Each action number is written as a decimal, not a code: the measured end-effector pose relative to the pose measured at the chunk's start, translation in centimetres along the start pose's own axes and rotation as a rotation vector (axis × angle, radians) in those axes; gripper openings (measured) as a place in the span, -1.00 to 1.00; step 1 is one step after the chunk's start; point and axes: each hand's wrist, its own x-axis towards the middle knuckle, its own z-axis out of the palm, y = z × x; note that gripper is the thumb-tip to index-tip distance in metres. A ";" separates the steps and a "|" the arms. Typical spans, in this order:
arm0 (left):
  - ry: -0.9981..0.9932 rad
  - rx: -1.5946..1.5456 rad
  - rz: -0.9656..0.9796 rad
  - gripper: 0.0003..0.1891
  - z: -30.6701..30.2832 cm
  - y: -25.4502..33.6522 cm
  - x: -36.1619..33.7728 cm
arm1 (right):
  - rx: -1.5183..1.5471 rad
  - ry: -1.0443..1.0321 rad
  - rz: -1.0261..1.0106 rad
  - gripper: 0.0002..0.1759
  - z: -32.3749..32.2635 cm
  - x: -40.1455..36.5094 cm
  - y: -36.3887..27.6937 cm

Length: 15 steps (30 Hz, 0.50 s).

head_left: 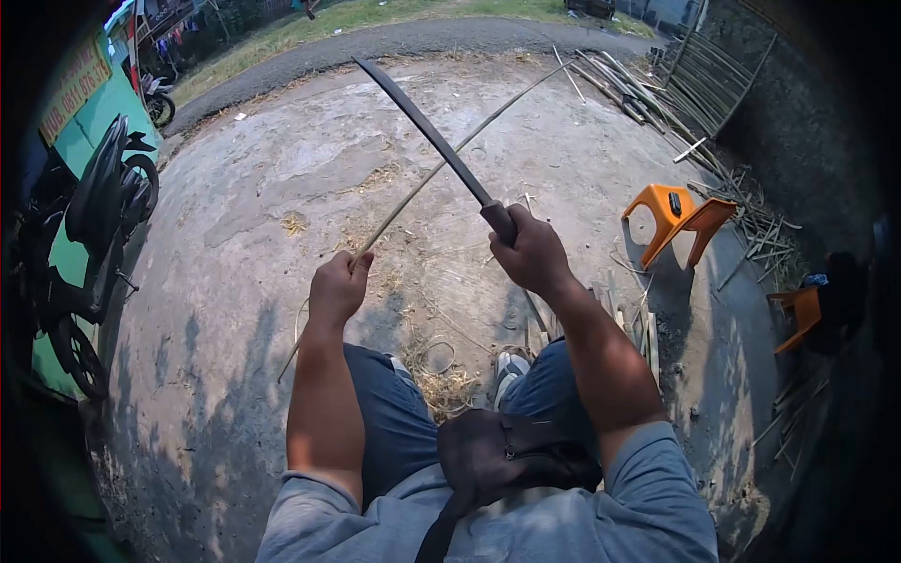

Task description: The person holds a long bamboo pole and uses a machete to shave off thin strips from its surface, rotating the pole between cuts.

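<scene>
A long thin strip of bamboo (pixel 410 199) slants from lower left to upper right, and my left hand (pixel 339 286) is closed round its lower part. My right hand (pixel 531 248) grips the dark handle of a machete (pixel 429 130), whose long blade points up and to the left. In the view the blade crosses the strip above my hands; whether the two touch I cannot tell. Pale shavings (pixel 445 388) lie on the ground between my shoes. More cut strips (pixel 651 349) lie beside my right leg.
An orange plastic stool (pixel 668 218) with a small black object on it stands at the right. Bamboo poles (pixel 627 92) and sticks (pixel 771 235) lie along the right wall. A parked motorcycle (pixel 99 230) stands at the left. Another orange seat (pixel 799 314) is at the far right.
</scene>
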 end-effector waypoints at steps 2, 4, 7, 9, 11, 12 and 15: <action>0.029 0.058 0.055 -0.36 -0.7 -0.1 -0.1 | -0.053 -0.141 0.047 -0.73 4.2 -0.5 0.8; 0.036 0.068 0.051 -0.38 -0.2 -1.4 0.0 | -0.142 -0.242 0.115 -0.70 5.5 -1.1 1.0; -0.007 0.107 0.074 -0.39 0.6 -3.9 -0.3 | -0.201 -0.260 0.134 -0.68 5.8 0.0 3.2; 0.028 0.181 0.146 -0.39 0.8 -4.4 0.5 | -0.207 -0.223 0.136 -0.70 4.9 1.1 4.4; 0.032 0.151 0.156 -0.38 1.1 -4.5 0.7 | -0.206 -0.117 0.092 -0.70 5.4 1.3 4.6; 0.030 0.136 0.156 -0.38 1.3 -4.6 0.5 | -0.205 -0.070 0.070 -0.70 5.9 1.2 4.5; 0.092 0.062 0.230 -0.40 1.5 -3.8 0.4 | -0.219 -0.203 0.049 -0.77 5.7 0.8 1.5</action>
